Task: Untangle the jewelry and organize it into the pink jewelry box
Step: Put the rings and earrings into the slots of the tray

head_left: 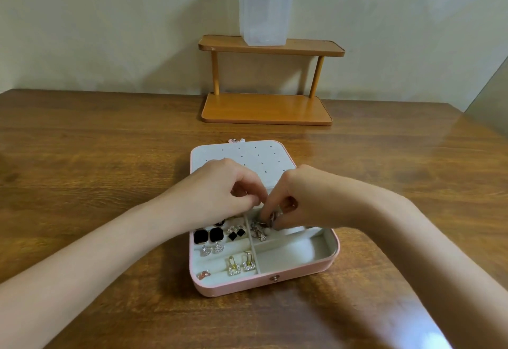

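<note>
An open, flat pink jewelry box (299,271) with a pale lined interior is seen lying on a brown wooden table (82,156), its lid laid back flat and dotted with small holes. Both hands are held over the middle of the box, fingertips meeting. The left hand (220,189) is curled, with thumb and fingers pinched together on something small that cannot be made out. The right hand (299,200) is curled too, and a tangled cluster of silvery jewelry (270,218) is pinched by its fingers just above the upper right compartment.

In the left part of the box, earrings are laid in rows: a pair of black octagonal studs (208,235), a pair of black-and-crystal square earrings (236,231), a pair of sparkly fan-shaped earrings (211,249), a pair of gold padlock-shaped earrings (241,264), and a small pinkish piece (204,275) in the near left corner. A sparkly piece (259,232) is seen lying just right of the central divider.

Farther back on the table, against the wall, a two-tier wooden shelf (266,109) is set, and a translucent plastic container (265,5) is stood on its top tier.
</note>
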### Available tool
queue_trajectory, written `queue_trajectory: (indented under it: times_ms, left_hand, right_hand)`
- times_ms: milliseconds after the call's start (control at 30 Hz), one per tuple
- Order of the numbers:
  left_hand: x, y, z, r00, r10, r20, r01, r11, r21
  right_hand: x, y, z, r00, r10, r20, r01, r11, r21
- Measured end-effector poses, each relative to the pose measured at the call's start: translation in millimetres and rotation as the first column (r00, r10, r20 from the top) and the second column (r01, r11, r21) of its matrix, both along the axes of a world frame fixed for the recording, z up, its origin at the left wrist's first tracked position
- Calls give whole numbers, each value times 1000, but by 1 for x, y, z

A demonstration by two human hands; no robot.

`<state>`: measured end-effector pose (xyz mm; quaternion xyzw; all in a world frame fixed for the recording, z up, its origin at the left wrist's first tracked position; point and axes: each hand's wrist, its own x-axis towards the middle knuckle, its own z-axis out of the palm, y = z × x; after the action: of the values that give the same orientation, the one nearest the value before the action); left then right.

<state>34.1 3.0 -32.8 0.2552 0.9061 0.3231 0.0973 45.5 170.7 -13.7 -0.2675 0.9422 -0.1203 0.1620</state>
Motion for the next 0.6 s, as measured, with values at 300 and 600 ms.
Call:
queue_trajectory:
  times_ms: [300,600]
  left_hand:
    - [-5,-2,-3,1000,4,19,-4,1000,14]
    - [-6,0,-3,1000,17,24,-17,1000,10]
  right_hand:
    - [-2,17,4,990,-67,-123,63,997,-32]
    - [-5,22,9,991,-114,-69,115,993,10]
